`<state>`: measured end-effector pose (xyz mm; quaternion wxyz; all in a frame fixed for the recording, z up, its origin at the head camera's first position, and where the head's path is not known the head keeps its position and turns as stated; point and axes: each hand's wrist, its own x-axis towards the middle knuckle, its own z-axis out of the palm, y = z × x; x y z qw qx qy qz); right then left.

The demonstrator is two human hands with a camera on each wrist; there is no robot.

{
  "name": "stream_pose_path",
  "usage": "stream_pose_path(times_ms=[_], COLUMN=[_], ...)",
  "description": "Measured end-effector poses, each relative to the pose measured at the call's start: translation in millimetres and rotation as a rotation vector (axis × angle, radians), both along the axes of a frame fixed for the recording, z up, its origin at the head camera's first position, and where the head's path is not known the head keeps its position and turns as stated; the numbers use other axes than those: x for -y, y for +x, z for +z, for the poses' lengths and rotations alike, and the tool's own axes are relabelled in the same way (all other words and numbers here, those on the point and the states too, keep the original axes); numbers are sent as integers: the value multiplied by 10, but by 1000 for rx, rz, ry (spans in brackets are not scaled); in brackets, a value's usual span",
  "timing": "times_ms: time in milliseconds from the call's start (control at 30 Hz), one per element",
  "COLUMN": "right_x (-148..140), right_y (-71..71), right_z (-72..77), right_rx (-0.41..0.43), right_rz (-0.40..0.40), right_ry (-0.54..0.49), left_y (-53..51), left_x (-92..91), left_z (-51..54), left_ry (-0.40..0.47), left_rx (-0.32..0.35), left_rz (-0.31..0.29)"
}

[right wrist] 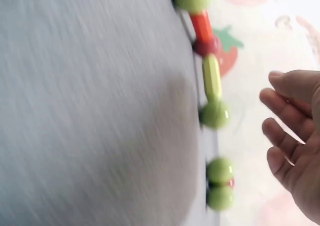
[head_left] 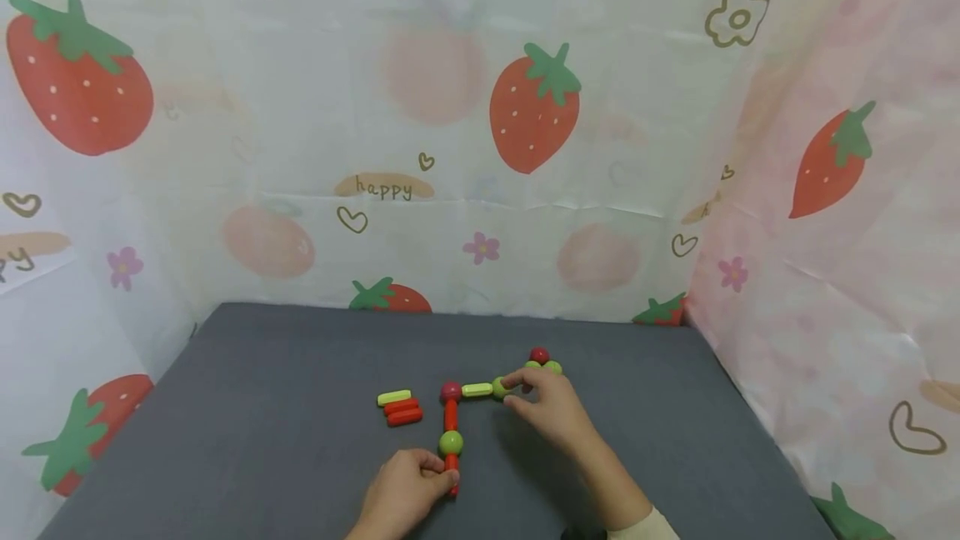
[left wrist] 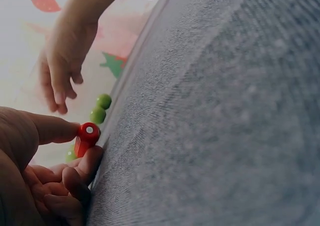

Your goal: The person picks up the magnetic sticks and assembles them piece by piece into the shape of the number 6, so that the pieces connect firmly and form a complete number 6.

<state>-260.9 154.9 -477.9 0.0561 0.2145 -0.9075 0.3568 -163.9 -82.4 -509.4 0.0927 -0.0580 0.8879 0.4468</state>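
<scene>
Pinches a red stick in left fingers, nothing in loosely spread right fingers. Probably light, hard, slippery; grip the middle.

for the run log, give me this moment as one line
left hand: pinches red rod | right hand: holds nothing, near green ball joined to yellow-green rod | three rods: side by side on table

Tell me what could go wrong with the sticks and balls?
The left grip pinches the end red stick, so a tug might pull the chain crooked or apart. The right grip is close to the chain's far green ball and could bump it. The three balls at the back are round, so a nudge could set them rolling.
</scene>
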Motion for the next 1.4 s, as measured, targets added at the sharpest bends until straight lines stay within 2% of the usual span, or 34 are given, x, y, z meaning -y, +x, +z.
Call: stream_pose_path(times_ms=[267, 433, 633, 933, 1167, 1400], right_x=[-346, -493, -579, -616, -616, -610], right_y=[-271, -426, -545, -599, -613, -599], right_z=[26, -28, -168, -323, -389, -396], right_rx=[-32, 26, 84, 208, 218, 204], right_rz=[-166, -235, -292, -319, -355, -371], right_ry=[13, -27, -43, -144, -172, -135], left_y=[13, 1, -2, -13, -28, -36], left_x=[1, 3, 4, -12, 19, 38], left_z=[-13, -26, -19, 31, 25, -9], left_ry=[-6, 1, 3, -9, 31, 55], left_rx=[33, 51, 95, 97, 116, 85], left_rz=[-10, -9, 10, 30, 18, 9])
